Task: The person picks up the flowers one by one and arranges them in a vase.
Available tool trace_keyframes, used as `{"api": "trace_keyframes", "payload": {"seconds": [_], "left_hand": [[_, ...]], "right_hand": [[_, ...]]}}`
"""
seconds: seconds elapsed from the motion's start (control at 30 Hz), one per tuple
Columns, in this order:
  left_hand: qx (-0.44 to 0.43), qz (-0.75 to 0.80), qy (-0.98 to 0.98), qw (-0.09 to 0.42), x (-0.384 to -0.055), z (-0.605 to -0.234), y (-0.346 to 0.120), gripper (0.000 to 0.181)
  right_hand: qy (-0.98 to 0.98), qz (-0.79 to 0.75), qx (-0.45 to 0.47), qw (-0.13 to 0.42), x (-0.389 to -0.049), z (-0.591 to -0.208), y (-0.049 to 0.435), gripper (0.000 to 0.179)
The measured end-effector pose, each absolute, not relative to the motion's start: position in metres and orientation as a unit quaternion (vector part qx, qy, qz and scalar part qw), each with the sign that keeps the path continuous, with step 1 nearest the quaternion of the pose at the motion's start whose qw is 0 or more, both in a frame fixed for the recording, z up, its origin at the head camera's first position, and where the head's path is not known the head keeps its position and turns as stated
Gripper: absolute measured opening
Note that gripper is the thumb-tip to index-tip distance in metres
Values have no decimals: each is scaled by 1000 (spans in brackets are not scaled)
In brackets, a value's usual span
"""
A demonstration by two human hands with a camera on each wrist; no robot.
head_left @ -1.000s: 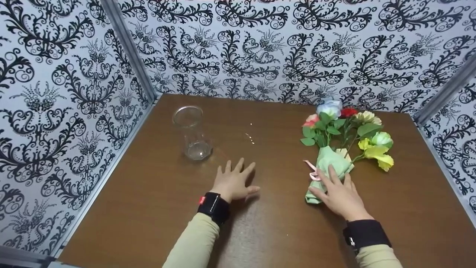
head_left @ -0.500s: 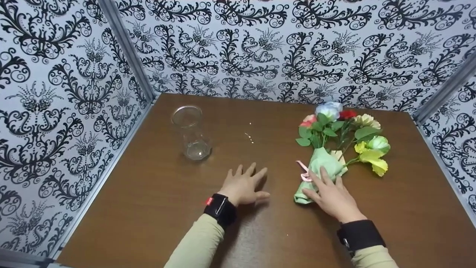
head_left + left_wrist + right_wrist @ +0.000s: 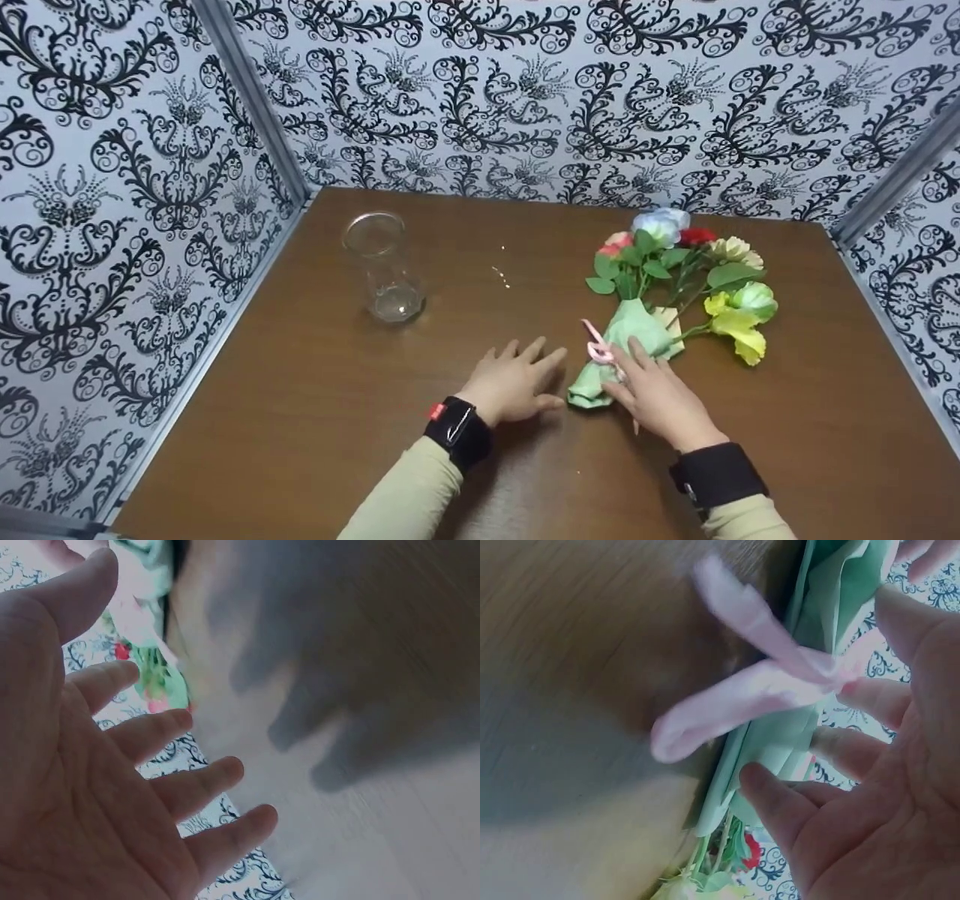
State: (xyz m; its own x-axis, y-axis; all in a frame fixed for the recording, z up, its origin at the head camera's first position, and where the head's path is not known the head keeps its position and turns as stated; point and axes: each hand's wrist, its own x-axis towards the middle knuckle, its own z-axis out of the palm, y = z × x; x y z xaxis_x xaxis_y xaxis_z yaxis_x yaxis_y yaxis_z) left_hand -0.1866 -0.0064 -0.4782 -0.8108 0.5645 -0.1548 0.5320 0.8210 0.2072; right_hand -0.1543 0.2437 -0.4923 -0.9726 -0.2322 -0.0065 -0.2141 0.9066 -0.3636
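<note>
Spread, nearly straight fingers of the right hand, laid against the green wrapping of a bouquet. Close by those fingers, a pink ribbon around the wrapping, with a loop and a loose end sticking out over the table. Spread apart likewise, the fingers of the left hand, palm toward the bouquet, thumb just beside the narrow end of the wrapping; impossible to tell whether touching it.

Lying on the right half of the table, the bouquet, narrow end toward the person and blooms toward the back wall. Fanned out at the top among green leaves: a coral flower, a pale blue flower, a red flower, a cream flower; off to the right on a separate stem, a yellow flower against a greenish-white flower.

Well apart from both hands, toward the back left of the table, a clear glass vase, upright, wide-rimmed. Between vase and bouquet, small pale flecks. At the wrists, a black left band and a black right band, above light sleeves. Around everything, black scrollwork on white walls, with grey metal strips at the corners.
</note>
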Motion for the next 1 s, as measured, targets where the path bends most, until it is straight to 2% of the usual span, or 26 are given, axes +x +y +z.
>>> {"api": "trace_keyframes", "payload": {"seconds": [0.33,0.67,1.0], "left_hand": [[366,47,928,57,-178,-472,6,74],[381,4,924,30,-175,-478,8,68],[368,0,929,48,-175,-484,2,61]], "right_hand": [[976,-171,-137,7,-153,-490,232,60],[972,-178,-151,-25,-154,-493,224,56],[973,-168,-157,-22,-155,-493,220,51]]}}
